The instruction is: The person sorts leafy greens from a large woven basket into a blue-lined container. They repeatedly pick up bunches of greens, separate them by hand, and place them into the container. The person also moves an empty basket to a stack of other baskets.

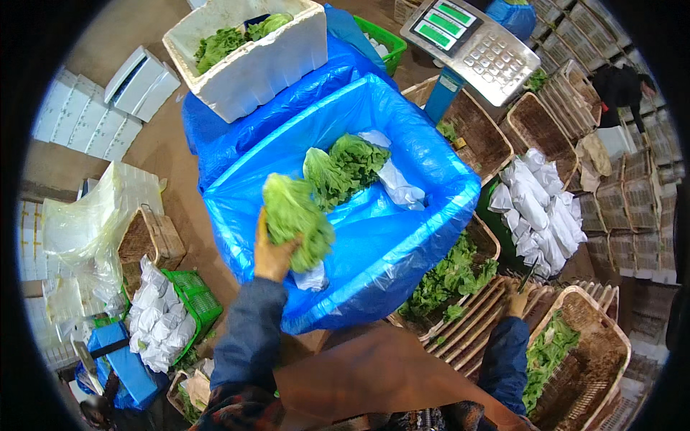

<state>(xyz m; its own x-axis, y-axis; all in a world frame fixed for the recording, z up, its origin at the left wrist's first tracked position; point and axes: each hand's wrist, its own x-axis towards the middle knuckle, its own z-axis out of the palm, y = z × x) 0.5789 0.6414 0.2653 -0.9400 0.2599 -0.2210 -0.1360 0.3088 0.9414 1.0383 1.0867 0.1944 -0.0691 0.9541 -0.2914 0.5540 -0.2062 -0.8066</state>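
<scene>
My left hand (275, 250) grips a head of green leaf lettuce (296, 215) over the left side of a crate lined with blue plastic film (345, 258). More leaf lettuce (345, 167) lies inside, towards the back. A white wrapped bundle (399, 183) rests beside it, and another white wrapped piece (311, 277) shows below the held head. Off to the right, above an overturned slatted crate (466, 323), my right hand (518, 301) is closed around a thin dark tool, seemingly a knife (528, 277). Its handle is mostly hidden by the fingers.
A white foam box (264, 81) with lettuce stands behind the lined crate. The digital scale's display (469, 46) rises at the back right. White wrapped bundles fill crates right (539, 210) and left (161, 318). Brown crates (587, 361) flank my right arm; loose greens (453, 280) lie nearby.
</scene>
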